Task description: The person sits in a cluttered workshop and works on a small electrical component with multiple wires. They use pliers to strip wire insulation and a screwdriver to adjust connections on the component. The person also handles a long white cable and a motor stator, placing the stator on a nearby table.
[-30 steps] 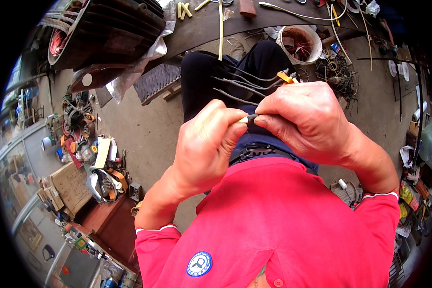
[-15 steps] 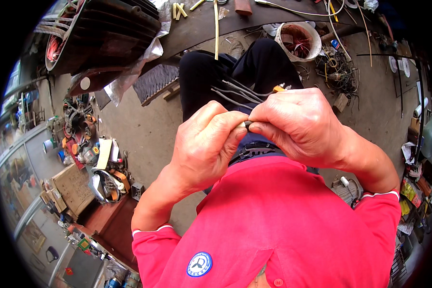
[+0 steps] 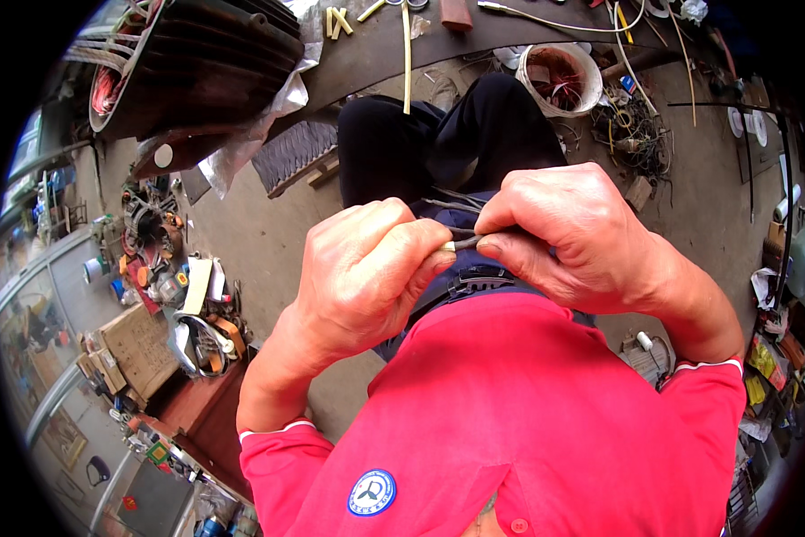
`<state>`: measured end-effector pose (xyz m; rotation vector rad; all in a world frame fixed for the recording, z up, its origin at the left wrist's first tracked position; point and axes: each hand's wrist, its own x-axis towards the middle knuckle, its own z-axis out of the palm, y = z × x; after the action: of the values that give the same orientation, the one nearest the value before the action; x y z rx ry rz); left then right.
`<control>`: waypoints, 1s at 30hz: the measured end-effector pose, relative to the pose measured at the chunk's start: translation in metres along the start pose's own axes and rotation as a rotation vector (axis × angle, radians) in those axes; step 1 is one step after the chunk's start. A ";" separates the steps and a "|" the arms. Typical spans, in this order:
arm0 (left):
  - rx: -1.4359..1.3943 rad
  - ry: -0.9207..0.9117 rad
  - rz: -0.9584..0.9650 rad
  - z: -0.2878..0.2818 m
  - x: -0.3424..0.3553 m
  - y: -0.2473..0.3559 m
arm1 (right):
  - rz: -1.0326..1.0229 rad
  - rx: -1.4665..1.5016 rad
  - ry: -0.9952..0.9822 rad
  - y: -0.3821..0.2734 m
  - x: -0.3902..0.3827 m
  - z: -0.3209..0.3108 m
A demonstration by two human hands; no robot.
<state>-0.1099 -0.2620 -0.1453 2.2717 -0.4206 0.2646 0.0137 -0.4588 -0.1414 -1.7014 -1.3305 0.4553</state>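
My left hand (image 3: 357, 277) pinches a short pale sleeve (image 3: 448, 246) between thumb and forefinger, above my lap. Facing it, my right hand (image 3: 574, 237) pinches a dark grey wire (image 3: 468, 242) with thumb and fingertips. The wire's left end meets the sleeve; how far it goes in is hidden by my left fingertips. More grey wires (image 3: 460, 204) lie over my lap just beyond the fingers, partly covered by my right hand.
A finned motor housing (image 3: 214, 63) with wires stands on the dark bench (image 3: 366, 67) at the far left. Pale tube pieces (image 3: 338, 21) and a long pale tube (image 3: 408, 63) lie there too. On the floor are a white bucket (image 3: 590, 85) and a wire tangle (image 3: 633, 134).
My hands have come slightly nearer and a little apart, so more wire and sleeve shows between the fingertips. The grey wires that fanned out beyond my right hand now lie lower and show less.
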 end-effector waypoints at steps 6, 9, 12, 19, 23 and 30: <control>0.196 0.035 0.026 0.009 -0.001 0.006 | 0.013 -0.020 0.029 -0.004 -0.003 0.000; 0.195 0.023 0.007 0.010 -0.001 0.008 | 0.006 -0.026 0.042 -0.004 -0.003 0.002; 0.197 0.047 -0.007 0.015 -0.002 0.009 | 0.010 -0.028 0.036 -0.004 -0.003 0.005; 0.165 0.100 -0.011 0.019 -0.003 0.006 | 0.085 0.142 0.012 -0.005 -0.003 0.009; 0.163 0.111 -0.043 0.002 -0.006 0.004 | 0.017 0.098 0.079 0.001 0.002 0.006; 0.295 0.040 0.016 -0.003 -0.009 0.004 | -0.026 0.089 0.044 0.002 0.003 0.008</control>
<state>-0.1201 -0.2605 -0.1431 2.5471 -0.4002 0.4020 0.0098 -0.4523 -0.1462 -1.6107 -1.2807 0.4532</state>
